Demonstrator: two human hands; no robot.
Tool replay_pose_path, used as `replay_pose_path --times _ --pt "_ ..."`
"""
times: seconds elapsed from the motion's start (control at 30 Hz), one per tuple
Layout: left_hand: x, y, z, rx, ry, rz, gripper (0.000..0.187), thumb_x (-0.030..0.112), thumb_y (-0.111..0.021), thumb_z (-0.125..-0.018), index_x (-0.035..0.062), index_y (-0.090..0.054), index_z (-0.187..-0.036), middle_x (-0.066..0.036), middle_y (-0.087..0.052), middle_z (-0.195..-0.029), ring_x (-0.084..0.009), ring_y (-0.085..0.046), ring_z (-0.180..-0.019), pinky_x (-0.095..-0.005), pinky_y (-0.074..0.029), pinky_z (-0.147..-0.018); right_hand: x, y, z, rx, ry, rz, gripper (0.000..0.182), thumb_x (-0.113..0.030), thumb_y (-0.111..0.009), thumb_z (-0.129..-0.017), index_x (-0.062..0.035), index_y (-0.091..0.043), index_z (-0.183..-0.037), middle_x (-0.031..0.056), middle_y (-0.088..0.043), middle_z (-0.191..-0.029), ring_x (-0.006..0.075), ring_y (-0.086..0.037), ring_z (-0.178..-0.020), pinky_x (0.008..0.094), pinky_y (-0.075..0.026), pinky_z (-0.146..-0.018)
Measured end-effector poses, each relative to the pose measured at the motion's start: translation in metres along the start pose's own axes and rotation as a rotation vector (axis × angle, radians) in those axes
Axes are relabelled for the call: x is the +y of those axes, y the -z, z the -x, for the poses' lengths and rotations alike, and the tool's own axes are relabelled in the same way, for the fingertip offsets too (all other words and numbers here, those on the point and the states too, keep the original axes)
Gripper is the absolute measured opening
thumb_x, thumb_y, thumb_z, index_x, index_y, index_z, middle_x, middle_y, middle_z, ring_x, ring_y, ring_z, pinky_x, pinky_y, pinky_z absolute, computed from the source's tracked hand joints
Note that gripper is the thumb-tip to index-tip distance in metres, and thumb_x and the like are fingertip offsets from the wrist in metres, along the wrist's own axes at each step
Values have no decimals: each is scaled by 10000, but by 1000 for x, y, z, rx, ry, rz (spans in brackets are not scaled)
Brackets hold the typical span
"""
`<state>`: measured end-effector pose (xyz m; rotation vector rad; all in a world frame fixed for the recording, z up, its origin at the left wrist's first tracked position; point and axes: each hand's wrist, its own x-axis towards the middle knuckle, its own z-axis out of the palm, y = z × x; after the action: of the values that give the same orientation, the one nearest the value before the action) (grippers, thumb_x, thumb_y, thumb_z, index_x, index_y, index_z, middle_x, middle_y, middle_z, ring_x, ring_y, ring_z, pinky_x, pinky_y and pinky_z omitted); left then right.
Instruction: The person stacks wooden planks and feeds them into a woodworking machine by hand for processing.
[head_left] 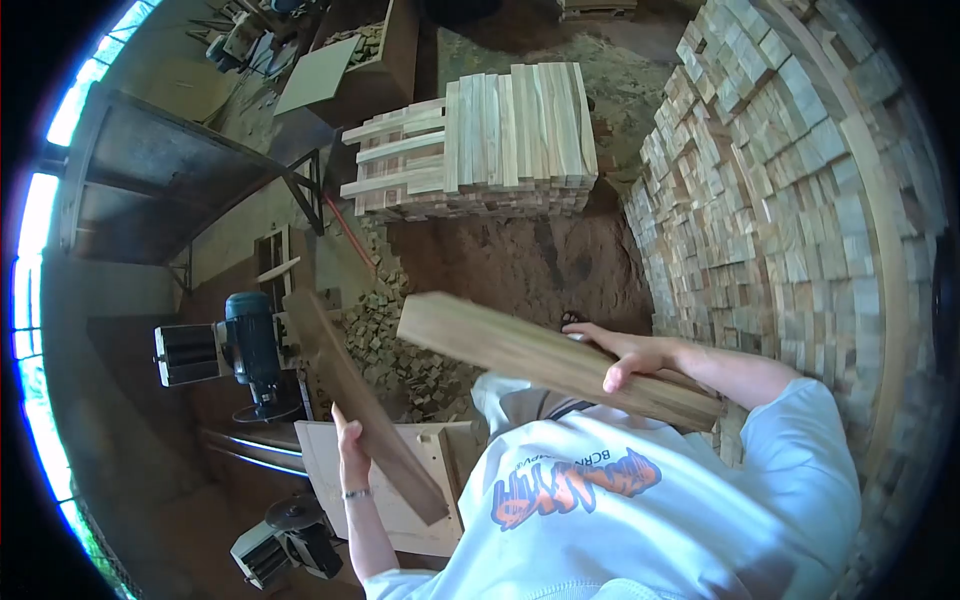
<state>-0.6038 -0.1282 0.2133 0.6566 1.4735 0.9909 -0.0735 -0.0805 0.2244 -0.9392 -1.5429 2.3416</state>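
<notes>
My left hand (pixel 352 452) is closed on a narrow wooden board (pixel 370 415), which slants from the upper left down to the right above a pale machine table (pixel 325 455). A wider wooden plank (pixel 530 355) lies in the grip of my right hand (pixel 635 357), with the thumb on its upper face and the other fingers along its far edge. The plank spans the area in front of my shirt. The two pieces are apart from each other.
A stack of boards (pixel 520 130) stands ahead, and a tall wall of stacked wood blocks (pixel 770 210) rises at the right. Small offcuts (pixel 390 345) cover the floor beside a blue motor (pixel 252 340). Another machine (pixel 290 540) sits at the lower left.
</notes>
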Motion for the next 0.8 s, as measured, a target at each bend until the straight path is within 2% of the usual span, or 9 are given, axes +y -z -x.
replay_pose_path --times 0.1,0.23,0.33,0.4,0.53,0.6,0.67,0.73,0.8 --pt "31 -85 -62 -135 -90 -6 896 256 -591 -673 87 -210 -1467 -112 -408 -1367 -232 -457 -1206 -352 -396 -999 -11 35 13 216 23 -125 1228 -450 -726 -544 -26 -69 -1491 228 -302 -1407 322 -312 -1332 428 -236 -1109" --pt "51 -172 -153 -231 -94 -19 818 216 -583 -731 88 -195 -1440 -116 -541 -1191 -198 -530 -1066 -346 -428 -947 -2 80 26 433 99 -224 1201 -438 -703 -545 -20 -81 -1485 228 -316 -1385 344 -341 -1302 425 -236 -1108" --pt "58 -233 -235 -267 -14 -4 787 139 -620 -761 82 -193 -1419 -119 -564 -1032 -180 -590 -851 -336 -526 -744 -9 113 31 582 93 -333 1196 -439 -696 -543 -44 -85 -1491 221 -317 -1391 337 -334 -1312 432 -249 -1103" --pt "55 -270 -298 -306 41 -27 831 167 -667 -737 86 -193 -1415 -122 -560 -1013 -203 -602 -810 -352 -541 -692 -16 138 30 631 65 -329 1205 -435 -706 -532 -60 -88 -1496 219 -318 -1394 333 -332 -1316 428 -271 -1093" --pt "39 -348 -429 -308 61 -84 868 176 -709 -690 70 -233 -1408 -128 -554 -1045 -211 -583 -881 -363 -511 -770 -23 208 7 822 59 -458 1223 -461 -721 -514 -48 -110 -1489 186 -307 -1406 316 -312 -1326 421 -281 -1084" --pt "40 -389 -475 -309 68 -120 963 265 -772 -625 67 -255 -1414 -178 -517 -1159 -261 -539 -1054 -384 -465 -892 -37 239 -13 848 48 -397 1223 -463 -722 -514 -47 -111 -1488 184 -306 -1406 315 -311 -1326 421 -281 -1083" --pt "25 -417 -528 -194 -46 -527 1067 370 -805 -541 69 -262 -1409 -235 -441 -1269 -339 -455 -1187 -450 -381 -1008 -44 273 -39 841 23 -342 1223 -465 -723 -514 -47 -112 -1487 182 -305 -1406 314 -311 -1325 421 -281 -1083" --pt "45 -458 -542 -106 -29 -713 1143 441 -814 -471 84 -267 -1409 -267 -351 -1341 -391 -346 -1275 -510 -262 -1085 -41 312 -65 854 -5 -365 1224 -467 -724 -513 -46 -114 -1486 181 -304 -1406 312 -310 -1325 421 -281 -1082" --pt "23 -483 -575 -61 -64 -763 1148 444 -823 -466 120 -264 -1415 -266 -347 -1324 -406 -334 -1265 -550 -224 -1084 -26 338 -81 872 -17 -387 1224 -470 -725 -513 -45 -115 -1486 179 -303 -1405 311 -310 -1325 421 -281 -1081"
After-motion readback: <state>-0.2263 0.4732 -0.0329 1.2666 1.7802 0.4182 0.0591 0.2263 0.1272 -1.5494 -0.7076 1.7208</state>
